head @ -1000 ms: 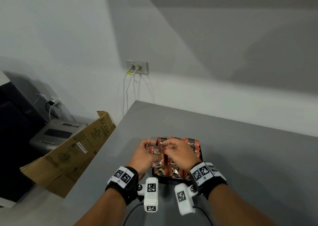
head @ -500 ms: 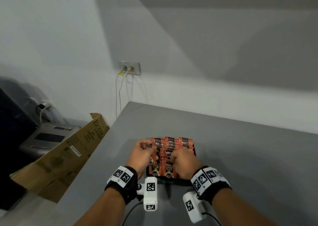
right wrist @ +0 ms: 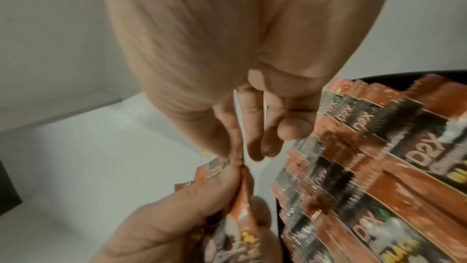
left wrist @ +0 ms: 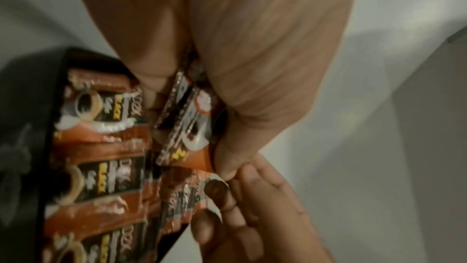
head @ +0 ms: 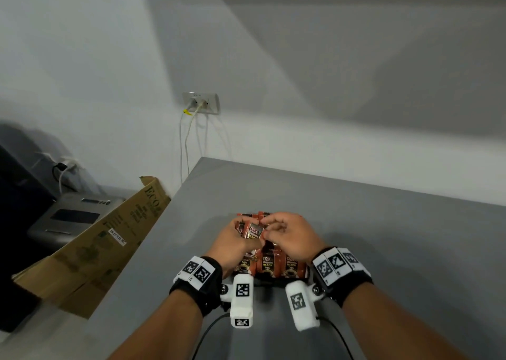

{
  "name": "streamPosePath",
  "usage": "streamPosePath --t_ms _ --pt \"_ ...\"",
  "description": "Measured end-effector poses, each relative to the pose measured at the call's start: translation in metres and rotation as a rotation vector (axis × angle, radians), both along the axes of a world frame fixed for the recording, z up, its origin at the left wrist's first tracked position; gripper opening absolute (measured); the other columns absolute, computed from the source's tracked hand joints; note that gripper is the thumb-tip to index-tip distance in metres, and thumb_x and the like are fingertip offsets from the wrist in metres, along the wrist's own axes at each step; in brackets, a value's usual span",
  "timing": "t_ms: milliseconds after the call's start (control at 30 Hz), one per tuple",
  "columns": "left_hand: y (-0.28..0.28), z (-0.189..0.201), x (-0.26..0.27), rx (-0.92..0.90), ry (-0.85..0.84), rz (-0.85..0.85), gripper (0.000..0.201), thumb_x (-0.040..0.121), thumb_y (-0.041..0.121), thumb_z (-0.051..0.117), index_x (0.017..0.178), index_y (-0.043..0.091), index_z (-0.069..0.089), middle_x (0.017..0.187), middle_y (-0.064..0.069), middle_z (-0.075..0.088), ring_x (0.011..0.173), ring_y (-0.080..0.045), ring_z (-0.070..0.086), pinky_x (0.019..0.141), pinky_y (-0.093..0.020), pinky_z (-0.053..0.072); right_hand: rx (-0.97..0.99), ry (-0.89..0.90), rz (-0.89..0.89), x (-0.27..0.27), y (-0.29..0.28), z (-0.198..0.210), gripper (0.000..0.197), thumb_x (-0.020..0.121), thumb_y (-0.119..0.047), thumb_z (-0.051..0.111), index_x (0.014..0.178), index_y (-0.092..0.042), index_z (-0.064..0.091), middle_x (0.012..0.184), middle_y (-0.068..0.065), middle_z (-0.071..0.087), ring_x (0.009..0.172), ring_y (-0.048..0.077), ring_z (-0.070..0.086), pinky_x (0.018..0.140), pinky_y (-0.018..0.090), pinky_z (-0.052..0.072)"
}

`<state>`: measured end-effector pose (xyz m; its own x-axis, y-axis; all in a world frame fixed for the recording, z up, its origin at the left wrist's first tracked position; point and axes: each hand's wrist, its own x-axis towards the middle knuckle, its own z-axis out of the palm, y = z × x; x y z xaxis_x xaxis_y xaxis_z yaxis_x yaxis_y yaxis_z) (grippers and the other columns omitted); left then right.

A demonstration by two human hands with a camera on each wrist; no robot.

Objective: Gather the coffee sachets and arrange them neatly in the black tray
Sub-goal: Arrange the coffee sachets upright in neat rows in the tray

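Change: half a second ago both hands pressed the tray's rows; now a few sachets [head: 254, 233] are lifted
Left hand [head: 232, 246]: grips them, seemingly two or three
Right hand [head: 290, 236]: pinches their top edge
Black tray [left wrist: 50, 107]: nearly full, so placing is late-stage

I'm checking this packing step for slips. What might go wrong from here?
1. The left hand grips a few sachets above the tray while the right hand pinches just one top edge; one may slide out.
2. The sachets in the tray overlap closely, so pushing more in may ruffle the rows.
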<state>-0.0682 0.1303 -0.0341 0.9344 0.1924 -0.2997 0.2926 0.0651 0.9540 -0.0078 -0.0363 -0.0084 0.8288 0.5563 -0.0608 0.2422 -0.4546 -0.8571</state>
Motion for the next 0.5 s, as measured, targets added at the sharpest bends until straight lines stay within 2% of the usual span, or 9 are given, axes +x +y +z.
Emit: streamPosePath --t_ms 67,167,233,300,367,500 --pt "-0.007 0.001 0.004 0.021 -0.005 -0.009 0.05 0.069 -0.007 0.083 0.11 0.01 0.062 0.089 -0.007 0.074 0.08 -0.021 0.071 0.076 -0.036 0.056 -0.022 -0.016 -0.018 0.003 -0.004 0.005 0.015 0.085 -0.014 0.074 0.086 -0.029 0.073 0.078 -0.004 0.076 0.066 0.01 0.068 0.072 0.029 0.056" --pt "-0.013 0.005 0.009 -0.023 0.016 0.026 0.042 0.076 0.003 0.081 0.113 0.008 0.061 0.092 -0.014 0.075 0.075 -0.026 0.072 0.072 -0.039 0.057 -0.049 -0.057 -0.106 0.012 -0.021 0.006 0.015 0.083 -0.014 0.074 0.079 -0.029 0.073 0.073 -0.007 0.074 0.066 0.006 0.068 0.07 0.032 0.057" --pt "-0.012 0.008 0.01 -0.091 0.049 0.081 0.028 0.086 0.001 0.065 0.113 0.006 0.058 0.08 -0.015 0.069 0.061 -0.023 0.065 0.058 -0.036 0.052 -0.12 -0.092 -0.113 0.016 -0.035 0.005 0.017 0.084 -0.013 0.07 0.077 -0.028 0.071 0.069 -0.009 0.072 0.063 0.004 0.066 0.066 0.029 0.056" --pt "-0.008 0.008 0.009 -0.159 0.073 0.12 0.026 0.089 -0.007 0.05 0.111 0.004 0.056 0.077 -0.014 0.062 0.057 -0.02 0.057 0.052 -0.033 0.047 -0.229 -0.104 -0.07 0.015 -0.045 0.001 0.021 0.087 -0.007 0.063 0.079 -0.025 0.071 0.074 -0.01 0.07 0.068 0.002 0.063 0.065 0.02 0.051" --pt "-0.006 0.008 0.008 -0.185 0.083 0.114 0.03 0.088 -0.01 0.042 0.111 0.003 0.055 0.082 -0.016 0.059 0.06 -0.022 0.056 0.053 -0.035 0.049 -0.348 -0.099 -0.04 0.01 -0.051 -0.007 0.022 0.088 -0.005 0.059 0.081 -0.02 0.073 0.082 -0.011 0.068 0.075 0.0 0.062 0.067 0.014 0.047" --pt "-0.007 0.009 0.005 -0.129 0.104 0.091 0.029 0.091 -0.008 0.044 0.11 0.007 0.058 0.102 -0.016 0.067 0.077 -0.027 0.063 0.066 -0.041 0.058 -0.487 -0.092 -0.022 0.002 -0.054 -0.029 0.028 0.086 -0.002 0.056 0.075 -0.026 0.067 0.084 -0.007 0.07 0.076 0.006 0.065 0.068 0.018 0.051"
